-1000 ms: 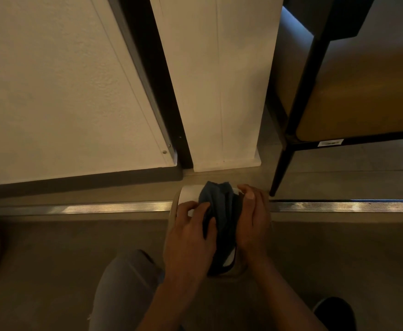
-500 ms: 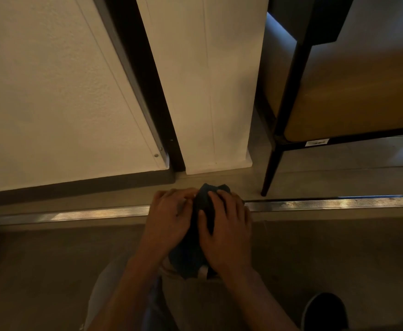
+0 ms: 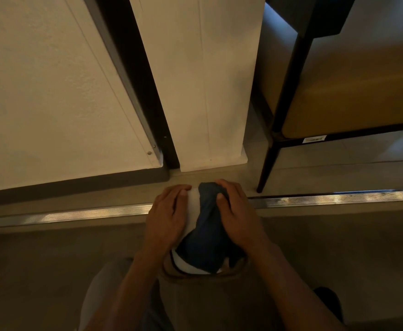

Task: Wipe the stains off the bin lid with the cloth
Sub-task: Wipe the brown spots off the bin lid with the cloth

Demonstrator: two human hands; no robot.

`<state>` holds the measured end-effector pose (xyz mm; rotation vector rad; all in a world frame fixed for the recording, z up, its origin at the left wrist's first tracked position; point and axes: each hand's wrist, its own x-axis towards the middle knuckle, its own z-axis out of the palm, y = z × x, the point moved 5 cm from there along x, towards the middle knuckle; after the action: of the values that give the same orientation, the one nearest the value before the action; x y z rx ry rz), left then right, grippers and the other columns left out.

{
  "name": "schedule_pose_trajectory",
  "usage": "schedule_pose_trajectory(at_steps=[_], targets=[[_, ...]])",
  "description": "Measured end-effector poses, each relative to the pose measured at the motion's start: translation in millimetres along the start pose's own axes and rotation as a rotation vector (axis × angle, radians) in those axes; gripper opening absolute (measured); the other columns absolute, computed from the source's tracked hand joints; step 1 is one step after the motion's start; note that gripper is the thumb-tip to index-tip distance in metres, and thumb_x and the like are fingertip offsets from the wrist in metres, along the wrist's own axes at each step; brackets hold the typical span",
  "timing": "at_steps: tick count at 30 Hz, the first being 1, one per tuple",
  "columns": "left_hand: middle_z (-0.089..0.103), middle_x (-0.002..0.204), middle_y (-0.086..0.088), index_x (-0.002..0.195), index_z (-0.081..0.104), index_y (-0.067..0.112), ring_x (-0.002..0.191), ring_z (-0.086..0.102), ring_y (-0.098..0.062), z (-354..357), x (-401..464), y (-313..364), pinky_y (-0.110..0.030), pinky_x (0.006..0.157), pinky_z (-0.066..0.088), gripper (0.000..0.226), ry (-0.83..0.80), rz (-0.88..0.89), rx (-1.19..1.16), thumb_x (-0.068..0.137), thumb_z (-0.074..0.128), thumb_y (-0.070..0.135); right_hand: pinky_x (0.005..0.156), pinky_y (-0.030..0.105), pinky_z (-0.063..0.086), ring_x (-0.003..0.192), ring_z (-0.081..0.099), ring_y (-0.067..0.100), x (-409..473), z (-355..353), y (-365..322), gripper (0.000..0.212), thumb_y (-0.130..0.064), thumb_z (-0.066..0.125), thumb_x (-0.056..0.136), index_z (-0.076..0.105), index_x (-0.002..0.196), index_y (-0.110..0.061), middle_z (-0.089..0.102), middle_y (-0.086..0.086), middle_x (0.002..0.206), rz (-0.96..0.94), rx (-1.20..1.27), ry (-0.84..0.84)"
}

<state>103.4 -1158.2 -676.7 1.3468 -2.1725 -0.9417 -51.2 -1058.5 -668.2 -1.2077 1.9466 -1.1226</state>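
The bin lid (image 3: 192, 206), white and domed, sat on the bin on the floor directly below the person, its long axis running away from them. The dark blue cloth (image 3: 207, 237) lay along that axis. The right hand (image 3: 236, 216) pressed on it, fingers curled over the cloth's far end. The left hand (image 3: 165, 218) lay flat on the lid's left side, fingers together, bracing.

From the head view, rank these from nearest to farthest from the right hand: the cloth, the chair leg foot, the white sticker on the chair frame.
1. cloth: under the right hand, on the bin lid.
2. chair leg foot: on the floor, up and right of the hand.
3. white sticker: on the chair frame, farther up and right.
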Motion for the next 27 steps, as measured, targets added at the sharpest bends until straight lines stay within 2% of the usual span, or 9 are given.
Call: schedule_pose_trajectory(at_steps=[6,10,12,15,17,20,23,25,27], targets=[[0.046,0.120,0.018,0.132,0.054,0.030,0.109,0.041,0.001,-3.1,-3.5,12.1,-0.023,0.094,0.030,0.039,0.029,0.114,0.102,0.105,0.033,0.048,0.104,0.029,0.038,0.127,0.051,0.021,51.2,-8.3,20.6,0.029,-0.020,0.039,0.103,0.059,0.123,-0.028,0.057,0.002,0.135,0.280,0.190,-0.201],[0.053,0.122,0.012,0.131,0.057,0.027,0.105,0.040,0.005,-3.7,-2.7,14.6,-0.023,0.095,0.033,0.031,0.063,0.129,0.131,0.107,0.039,0.035,0.089,0.032,0.043,0.102,0.055,0.020,77.3,-6.0,10.4,0.033,-0.029,0.036,0.104,0.062,0.121,-0.018,0.059,0.007,0.125,0.345,-0.230,-0.372],[0.057,0.123,0.008,0.130,0.059,0.025,0.104,0.040,0.006,-4.4,-2.5,15.1,-0.024,0.096,0.034,0.031,0.076,0.135,0.144,0.107,0.039,0.032,0.089,0.037,0.042,0.100,0.051,0.019,70.7,-5.3,-2.1,0.040,-0.037,0.031,0.102,0.064,0.113,-0.015,0.058,0.005,0.116,0.296,-0.338,-0.299],[0.060,0.123,0.003,0.128,0.061,0.021,0.102,0.040,0.008,-5.3,-2.4,16.4,-0.024,0.095,0.035,0.035,0.087,0.146,0.125,0.106,0.036,0.034,0.098,0.046,0.034,0.114,0.043,0.024,47.2,-0.7,-18.3,0.048,-0.047,0.026,0.100,0.060,0.118,-0.019,0.049,0.004,0.121,0.139,-0.614,-0.116],[0.061,0.124,0.002,0.128,0.061,0.021,0.106,0.047,0.001,-5.7,-2.8,16.8,-0.025,0.096,0.036,0.044,0.086,0.138,0.123,0.103,0.032,0.041,0.101,0.043,0.035,0.119,0.044,0.024,33.7,5.3,-19.0,0.046,-0.047,0.027,0.102,0.054,0.130,-0.023,0.047,0.002,0.131,0.033,-0.544,-0.039],[0.061,0.127,-0.002,0.130,0.060,0.019,0.114,0.055,-0.018,-6.3,-4.6,16.7,-0.028,0.098,0.036,0.054,0.076,0.089,0.125,0.099,0.028,0.050,0.107,0.034,0.038,0.121,0.047,0.016,19.5,3.0,-1.2,0.039,-0.038,0.036,0.104,0.052,0.136,-0.021,0.049,0.001,0.137,-0.082,-0.177,0.045],[0.059,0.128,-0.002,0.131,0.058,0.020,0.115,0.055,-0.021,-4.9,-4.1,13.6,-0.030,0.097,0.037,0.048,0.058,0.055,0.133,0.102,0.031,0.047,0.108,0.022,0.039,0.123,0.050,0.007,9.1,-1.8,15.2,0.037,-0.032,0.040,0.104,0.056,0.133,-0.016,0.053,0.000,0.135,-0.116,0.162,0.087],[0.059,0.127,-0.001,0.131,0.058,0.021,0.112,0.054,-0.018,-4.2,-2.9,12.7,-0.031,0.097,0.038,0.038,0.053,0.064,0.129,0.106,0.035,0.040,0.102,0.019,0.041,0.120,0.052,0.007,11.8,-5.8,18.8,0.031,-0.027,0.041,0.104,0.059,0.127,-0.018,0.056,-0.002,0.131,-0.063,0.270,0.088],[0.057,0.126,0.000,0.131,0.056,0.022,0.108,0.050,-0.012,-3.3,-1.9,10.8,-0.030,0.096,0.037,0.034,0.044,0.053,0.125,0.107,0.038,0.037,0.094,0.020,0.040,0.112,0.053,0.009,29.6,-8.9,17.5,0.026,-0.028,0.038,0.105,0.060,0.120,-0.027,0.057,-0.003,0.126,0.100,0.255,-0.051]])
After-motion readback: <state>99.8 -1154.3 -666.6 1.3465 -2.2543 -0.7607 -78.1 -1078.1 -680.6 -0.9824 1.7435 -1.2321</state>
